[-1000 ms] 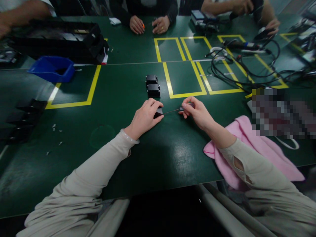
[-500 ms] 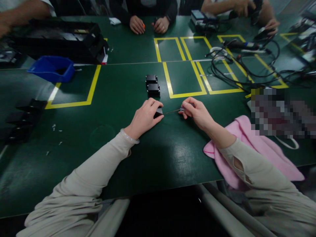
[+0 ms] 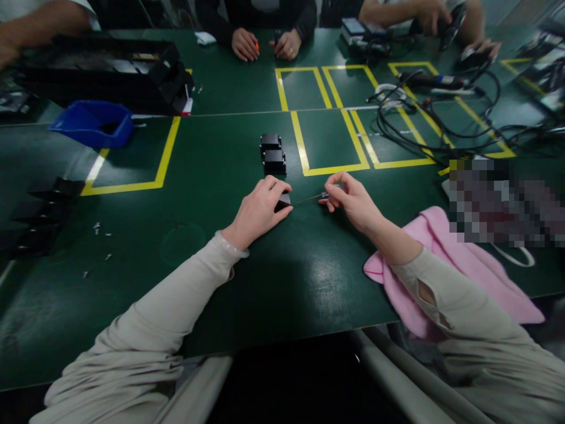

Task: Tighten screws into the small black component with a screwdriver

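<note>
My left hand point(image 3: 263, 204) is closed around a small black block point(image 3: 283, 202) on the green table, covering most of it. In my right hand point(image 3: 346, 199) is a screwdriver point(image 3: 323, 195), pinched by its handle, its thin shaft pointing left at the block's right side. Whether the tip touches the block I cannot tell. Just beyond my left hand stand two black blocks point(image 3: 274, 159), one behind the other, with small shiny screws at their sides. Several loose screws point(image 3: 97, 227) lie on the table to the left.
A blue bin point(image 3: 95, 122) and a long black tray point(image 3: 106, 70) stand at the back left. More black parts point(image 3: 42, 218) sit at the left. Cables point(image 3: 424, 112) sprawl at the right, a pink cloth point(image 3: 441, 259) by my right forearm. Other people's hands point(image 3: 286, 44) rest across the table.
My right hand and the screwdriver have shifted very slightly. My left hand keeps its place on the block. Across the table at the right, a person's hands have moved a dark object.
</note>
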Demonstrator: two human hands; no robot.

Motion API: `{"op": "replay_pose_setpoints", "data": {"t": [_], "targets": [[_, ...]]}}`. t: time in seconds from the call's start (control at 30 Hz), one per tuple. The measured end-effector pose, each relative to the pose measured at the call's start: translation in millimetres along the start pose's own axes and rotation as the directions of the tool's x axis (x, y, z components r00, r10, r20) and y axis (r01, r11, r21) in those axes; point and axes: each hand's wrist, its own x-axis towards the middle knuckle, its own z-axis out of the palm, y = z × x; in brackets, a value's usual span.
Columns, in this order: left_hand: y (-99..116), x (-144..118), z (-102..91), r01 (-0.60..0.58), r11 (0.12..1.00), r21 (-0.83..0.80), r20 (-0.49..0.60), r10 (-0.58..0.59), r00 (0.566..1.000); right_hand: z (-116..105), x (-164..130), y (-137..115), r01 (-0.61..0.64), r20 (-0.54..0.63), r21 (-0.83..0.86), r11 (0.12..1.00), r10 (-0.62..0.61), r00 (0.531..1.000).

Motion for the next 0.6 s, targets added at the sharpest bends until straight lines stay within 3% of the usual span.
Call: {"op": "replay_pose_setpoints", "data": {"t": [0.6], "targets": [[0.4, -0.2, 0.3, 0.009, 1.0, 0.005, 0.005, -0.009, 1.0, -1.9, 0.4, 2.6, 0.017, 0.035, -0.02, 1.0, -0.016, 0.999]]}}
